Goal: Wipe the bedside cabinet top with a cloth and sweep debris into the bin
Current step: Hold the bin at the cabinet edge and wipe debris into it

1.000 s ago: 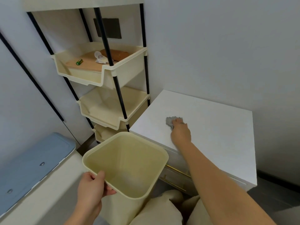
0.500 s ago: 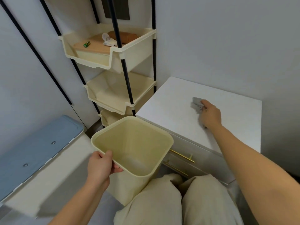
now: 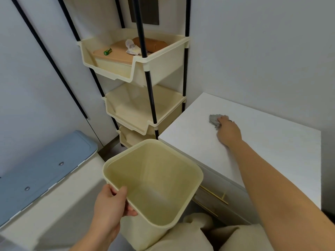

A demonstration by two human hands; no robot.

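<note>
— Where bunched under the right hand (image 3: 229, 132), grey, crumpled, soft-looking: cloth (image 3: 213, 120)?
— Confirmed. Pressed onto the bedside cabinet top (image 3: 272, 156), in the cabinet's left-rear area. Top surface: white, flat, matt, with straight edges and square corners.

— Bin (image 3: 198, 172) material and shape?
— Cream plastic, smooth-walled, square-mouthed with rounded corners and a rolled rim. Held tilted just off the cabinet's front-left corner, mouth turned up. Contact between rim and cabinet edge: not determinable.

— Edges and room to move?
— Broad white surface from the right hand out to the cabinet's right and front edges. Left of the cabinet, just beside it: rack (image 3: 145, 65) of cream trays on black poles. On the cabinet's front: slim brass-coloured bar handle (image 3: 213, 193).

— Cloth relative to fingers?
— Right fingers (image 3: 222, 118) curled down over the cloth and holding it against the top. Most of the cloth beyond the fingertips, toward the cabinet's left-rear corner; the rest tucked beneath the hand.

— Left hand (image 3: 108, 205)?
— Clamped on the bin rim at the side farthest from the cabinet, thumb inside, remaining fingers wrapped under the outer wall.
</note>
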